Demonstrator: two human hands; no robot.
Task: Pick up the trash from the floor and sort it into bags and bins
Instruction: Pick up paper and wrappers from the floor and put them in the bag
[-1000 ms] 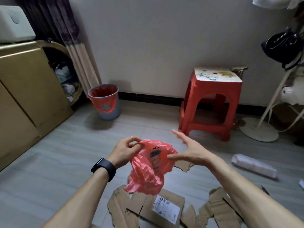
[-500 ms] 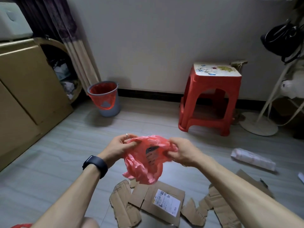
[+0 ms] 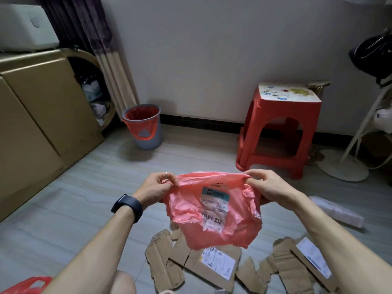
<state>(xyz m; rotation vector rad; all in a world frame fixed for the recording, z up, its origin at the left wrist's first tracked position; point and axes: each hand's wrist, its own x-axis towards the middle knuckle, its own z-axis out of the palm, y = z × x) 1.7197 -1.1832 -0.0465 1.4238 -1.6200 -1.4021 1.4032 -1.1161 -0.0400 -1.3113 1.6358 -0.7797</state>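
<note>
A crumpled pink plastic mailer bag (image 3: 214, 211) with a shipping label hangs spread out in front of me. My left hand (image 3: 156, 187) pinches its top left corner and my right hand (image 3: 268, 186) pinches its top right corner. Torn cardboard pieces (image 3: 203, 264) with labels lie on the floor below the bag. A white wrapped packet (image 3: 337, 211) lies on the floor to the right. A grey bin (image 3: 144, 126) lined with a red bag stands by the far wall. The edge of a red bag (image 3: 27, 285) shows at the bottom left.
A red plastic stool (image 3: 280, 130) stands at the back right, with a white fan base (image 3: 343, 168) beyond it. Large cardboard boxes (image 3: 36, 115) line the left side, and a curtain (image 3: 101, 52) hangs in the corner. Grey floor lies between me and the bin.
My right hand closed on the pink bag, then both hands pulled apart and stretched the bunched bag open and flat.
</note>
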